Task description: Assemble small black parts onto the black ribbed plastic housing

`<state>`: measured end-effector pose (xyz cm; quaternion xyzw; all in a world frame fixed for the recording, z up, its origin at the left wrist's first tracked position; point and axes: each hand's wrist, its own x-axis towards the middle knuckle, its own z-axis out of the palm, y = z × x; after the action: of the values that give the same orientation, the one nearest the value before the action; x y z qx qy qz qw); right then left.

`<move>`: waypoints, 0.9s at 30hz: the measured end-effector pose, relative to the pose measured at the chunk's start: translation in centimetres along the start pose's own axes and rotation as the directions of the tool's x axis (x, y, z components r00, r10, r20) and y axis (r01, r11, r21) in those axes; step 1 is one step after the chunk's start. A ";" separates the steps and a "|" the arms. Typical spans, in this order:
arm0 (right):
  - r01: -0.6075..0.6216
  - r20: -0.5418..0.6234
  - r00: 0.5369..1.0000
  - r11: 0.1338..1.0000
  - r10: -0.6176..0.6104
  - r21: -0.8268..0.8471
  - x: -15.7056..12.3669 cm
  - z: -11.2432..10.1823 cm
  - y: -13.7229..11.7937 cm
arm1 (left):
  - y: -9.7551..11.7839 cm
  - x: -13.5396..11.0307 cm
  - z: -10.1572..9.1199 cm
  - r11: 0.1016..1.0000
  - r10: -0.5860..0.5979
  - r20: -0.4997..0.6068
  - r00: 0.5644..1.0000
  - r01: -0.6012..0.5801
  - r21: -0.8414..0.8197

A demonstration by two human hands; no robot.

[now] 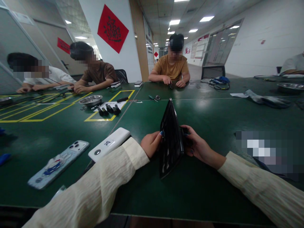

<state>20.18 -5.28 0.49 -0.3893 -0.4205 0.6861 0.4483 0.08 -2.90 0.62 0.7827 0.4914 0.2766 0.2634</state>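
A flat black tray [171, 139] stands on edge above the green table [201, 190], seen almost edge-on, tilted away from me. My left hand [151, 144] grips its left side with curled fingers. My right hand [197, 145] holds the right side, fingers wrapped behind it. Both my sleeves are cream-coloured. What lies on the tray's faces is too dark to make out.
A white power bank [109, 144] and a phone in a patterned case [58, 163] lie to my left. Further off are a metal bowl [90, 100], small black parts [109, 110] in a yellow-taped box, and three people seated across the table. Cloths and cables lie at the right.
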 end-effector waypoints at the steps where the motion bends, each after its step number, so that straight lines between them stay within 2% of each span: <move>1: 0.003 -0.001 1.000 1.000 -0.003 -0.001 0.0 0.0 0.0 | 0.1 -0.1 0.0 1.000 0.006 0.000 1.000 -0.006 0.023; 5: 0.006 -0.007 1.000 1.000 -0.006 -0.009 0.0 0.0 0.0 | 0.4 -0.1 -0.3 0.997 0.020 0.023 1.000 -0.021 0.071; 10: -0.011 -0.018 1.000 1.000 0.011 -0.007 -0.2 0.1 -0.2 | 0.3 -0.1 -0.3 1.000 -0.003 0.046 0.999 0.003 0.018; 16: -0.005 -0.009 1.000 1.000 0.005 -0.005 0.1 -0.1 0.1 | 0.1 -0.1 0.1 0.997 -0.069 0.011 0.998 0.069 -0.020; 27: 0.012 -0.007 1.000 1.000 -0.012 -0.004 0.1 -0.1 0.3 | 0.0 -0.1 -0.1 0.998 0.022 0.054 0.998 -0.025 0.062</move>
<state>20.14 -5.25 0.18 -0.3902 -0.4225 0.6812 0.4531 -0.01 -2.95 0.74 0.8034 0.4835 0.2430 0.2483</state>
